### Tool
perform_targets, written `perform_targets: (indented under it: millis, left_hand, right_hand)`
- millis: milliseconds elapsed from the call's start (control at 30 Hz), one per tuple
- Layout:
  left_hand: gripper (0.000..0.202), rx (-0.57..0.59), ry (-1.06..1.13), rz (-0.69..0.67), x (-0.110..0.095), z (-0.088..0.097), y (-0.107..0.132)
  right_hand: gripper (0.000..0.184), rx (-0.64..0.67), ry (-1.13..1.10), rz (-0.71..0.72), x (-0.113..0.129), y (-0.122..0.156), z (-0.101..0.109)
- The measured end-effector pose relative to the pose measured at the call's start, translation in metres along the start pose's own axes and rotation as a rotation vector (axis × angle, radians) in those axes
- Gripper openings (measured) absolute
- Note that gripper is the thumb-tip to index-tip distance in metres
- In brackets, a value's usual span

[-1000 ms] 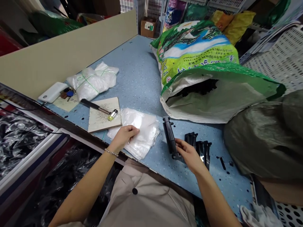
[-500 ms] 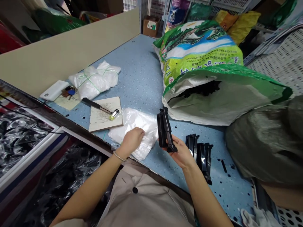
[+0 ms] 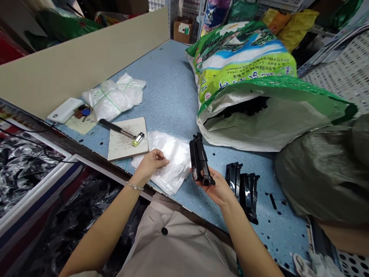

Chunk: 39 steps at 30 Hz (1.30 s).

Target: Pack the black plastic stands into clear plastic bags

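My right hand [image 3: 215, 188] holds a pair of long black plastic parts [image 3: 200, 159] upright above the table, gripping them near their lower end. Over a stack of thin clear plastic bags [image 3: 175, 154] is my left hand [image 3: 151, 163], its fingers curled and the thumb stretched along them. Whether a bag's edge is pinched between those fingertips cannot be made out. More black plastic parts [image 3: 249, 196] of the same look lie on the table beside my right wrist. Left of the bags, a small hammer [image 3: 121, 130] rests on a pale board [image 3: 127, 148].
A large green printed sack [image 3: 248, 57] lies open towards me, with dark pieces inside. Behind the board are a tied plastic bundle [image 3: 115, 96], a white device [image 3: 65, 110] and keys [image 3: 84, 111]. A dark grey sack [image 3: 314, 173] bulges on the right.
My left hand has shifted left and slightly up over the bags, and its wrist has turned. The black parts in my right hand have tilted slightly; that hand stays nearly in place.
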<state>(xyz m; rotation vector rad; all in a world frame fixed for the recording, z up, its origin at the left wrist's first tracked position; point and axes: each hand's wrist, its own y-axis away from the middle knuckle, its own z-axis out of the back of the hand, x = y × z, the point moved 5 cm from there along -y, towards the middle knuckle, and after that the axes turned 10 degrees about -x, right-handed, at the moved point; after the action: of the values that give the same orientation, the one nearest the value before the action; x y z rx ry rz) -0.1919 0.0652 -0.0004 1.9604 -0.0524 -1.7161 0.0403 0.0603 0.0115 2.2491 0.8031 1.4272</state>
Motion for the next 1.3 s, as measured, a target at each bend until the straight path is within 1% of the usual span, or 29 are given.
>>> perform_targets:
  millis: [100,200,267,300,367,433,467,533,567,633,667,700,800,867,933,967,1000,1033,1100,1133,1167,1200,1233,1267,1300]
  left_hand:
    - [0.043,-0.037,0.009,-0.057,-0.001,-0.003,0.000]
    - [0.040,-0.005,-0.029,-0.126,-0.004,-0.009,0.004]
    - [0.036,0.022,-0.032,-0.180,-0.008,-0.008,0.006]
    - [0.033,0.015,-0.040,-0.219,-0.011,-0.004,0.008]
    - [0.024,-0.051,-0.151,-0.345,-0.021,0.009,0.011]
    - [0.006,-0.118,-0.413,-0.511,-0.030,0.020,0.015]
    - [0.007,-0.127,-0.559,-0.586,-0.033,0.022,0.017]
    - [0.028,-0.107,-0.783,-0.689,-0.034,0.019,0.018]
    - [0.033,-0.098,-0.839,-0.716,-0.034,0.016,0.018]
    - [0.034,-0.097,-0.854,-0.727,-0.033,0.011,0.014]
    - [0.032,-0.096,-0.826,-0.715,-0.032,0.009,0.012]
    - [0.032,-0.082,-0.785,-0.694,-0.032,0.007,0.009]
    - [0.040,-0.013,-0.681,-0.658,-0.030,0.004,0.004]
    - [0.048,0.006,-0.701,-0.701,-0.032,0.005,0.009]
    - [0.055,0.049,-0.763,-0.780,-0.033,0.001,0.023]
    - [0.057,0.106,-0.784,-0.825,-0.033,-0.003,0.034]
    - [0.060,0.190,-0.793,-0.869,-0.031,-0.009,0.047]
    - [0.062,0.287,-0.790,-0.909,-0.029,-0.017,0.061]
    - [0.067,0.456,-0.778,-0.950,-0.025,-0.032,0.088]
    - [0.069,0.501,-0.784,-0.944,-0.023,-0.037,0.099]
    - [0.068,0.512,-0.794,-0.929,-0.023,-0.040,0.107]
    - [0.066,0.494,-0.804,-0.913,-0.025,-0.039,0.113]
    - [0.061,0.460,-0.813,-0.892,-0.029,-0.035,0.117]
    - [0.055,0.416,-0.822,-0.866,-0.035,-0.027,0.121]
    - [0.049,0.364,-0.834,-0.830,-0.041,-0.013,0.123]
  right_hand:
    - [0.026,0.057,-0.042,-0.046,-0.005,-0.006,-0.016]
    - [0.026,0.093,-0.082,-0.091,-0.014,-0.021,-0.039]
    - [0.025,0.099,-0.107,-0.096,-0.019,-0.032,-0.050]
    - [0.024,0.088,-0.119,-0.091,-0.020,-0.037,-0.053]
    - [0.022,0.053,-0.137,-0.068,-0.020,-0.044,-0.053]
    - [0.022,0.029,-0.133,-0.041,-0.018,-0.047,-0.050]
    - [0.022,0.028,-0.114,-0.028,-0.016,-0.047,-0.048]
    - [0.021,0.005,-0.053,0.017,-0.012,-0.044,-0.044]
    - [0.022,-0.020,-0.024,0.050,-0.010,-0.041,-0.041]
    - [0.023,-0.049,0.000,0.088,-0.008,-0.030,-0.035]
    - [0.023,-0.029,-0.004,0.066,-0.010,-0.023,-0.033]
    - [0.023,0.021,-0.011,0.010,-0.014,-0.016,-0.032]
    - [0.026,0.215,-0.051,-0.262,-0.037,0.005,-0.029]
    - [0.032,0.277,-0.114,-0.414,-0.050,0.011,-0.026]
    - [0.038,0.294,-0.183,-0.483,-0.058,0.007,-0.026]
    - [0.040,0.288,-0.195,-0.473,-0.060,0.003,-0.026]
    - [0.040,0.267,-0.181,-0.424,-0.059,-0.002,-0.027]
    - [0.037,0.227,-0.132,-0.340,-0.057,-0.006,-0.028]
    - [0.027,0.100,0.063,-0.083,-0.048,-0.010,-0.030]
    - [0.022,0.030,0.183,0.064,-0.042,-0.008,-0.032]
    - [0.018,-0.015,0.298,0.192,-0.036,-0.002,-0.035]
    - [0.018,-0.017,0.391,0.282,-0.031,0.005,-0.041]
    - [0.021,0.031,0.457,0.320,-0.029,0.014,-0.046]
    - [0.027,0.113,0.496,0.316,-0.028,0.022,-0.051]
    - [0.032,0.201,0.526,0.291,-0.025,0.030,-0.052]
